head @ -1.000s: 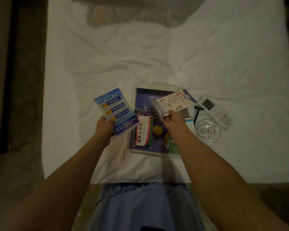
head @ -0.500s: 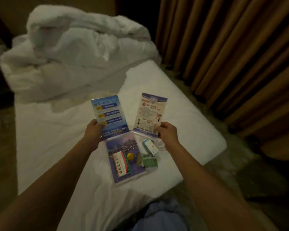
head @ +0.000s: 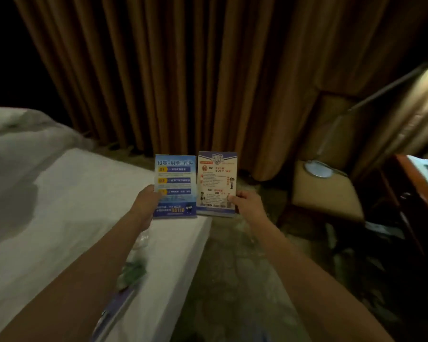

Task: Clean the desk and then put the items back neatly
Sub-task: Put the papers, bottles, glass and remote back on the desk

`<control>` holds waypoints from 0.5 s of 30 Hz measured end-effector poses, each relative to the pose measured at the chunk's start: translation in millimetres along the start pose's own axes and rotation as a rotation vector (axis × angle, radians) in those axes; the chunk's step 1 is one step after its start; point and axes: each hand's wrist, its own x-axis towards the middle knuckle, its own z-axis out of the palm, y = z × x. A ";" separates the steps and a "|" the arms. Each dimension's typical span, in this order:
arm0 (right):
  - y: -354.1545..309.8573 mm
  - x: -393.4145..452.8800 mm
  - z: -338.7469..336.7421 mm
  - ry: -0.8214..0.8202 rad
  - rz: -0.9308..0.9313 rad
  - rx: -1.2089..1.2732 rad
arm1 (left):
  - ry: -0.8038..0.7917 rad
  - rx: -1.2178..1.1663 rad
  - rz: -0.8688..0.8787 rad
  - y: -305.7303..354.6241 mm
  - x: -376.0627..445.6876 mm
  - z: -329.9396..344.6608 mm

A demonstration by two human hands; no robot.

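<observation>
My left hand [head: 146,203] grips a blue printed card [head: 175,183] by its lower left edge and holds it upright in front of me. Beside it my right hand [head: 247,204] pinches a cream card with a dark blue header [head: 217,181] at its lower right corner. The two cards stand side by side, almost touching, above the corner of the white bed [head: 84,206]. Part of a blue folder [head: 119,307], a green packet [head: 134,270] and a clear glass [head: 141,239] lie on the bed under my left forearm, mostly hidden.
Brown curtains [head: 183,82] hang straight ahead. A tan chair [head: 324,191] with a round silver object [head: 318,170] on its seat stands at the right. A dark wooden desk edge [head: 410,188] shows at the far right. Patterned floor lies between bed and chair.
My view has swung right from the bed toward the curtains, chair and desk. Both hands lifted the cards off the bed and now hold them close together.
</observation>
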 end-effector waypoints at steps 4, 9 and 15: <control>16.3 -3.8 -119.6 0.208 0.020 0.085 | -0.179 0.087 0.016 19.0 7.5 123.6; 49.6 -28.6 -280.9 0.473 0.010 0.211 | -0.412 0.144 0.025 27.2 -17.4 305.6; 90.6 -89.3 -448.8 0.703 0.045 0.251 | -0.721 0.235 -0.015 5.5 -66.3 499.8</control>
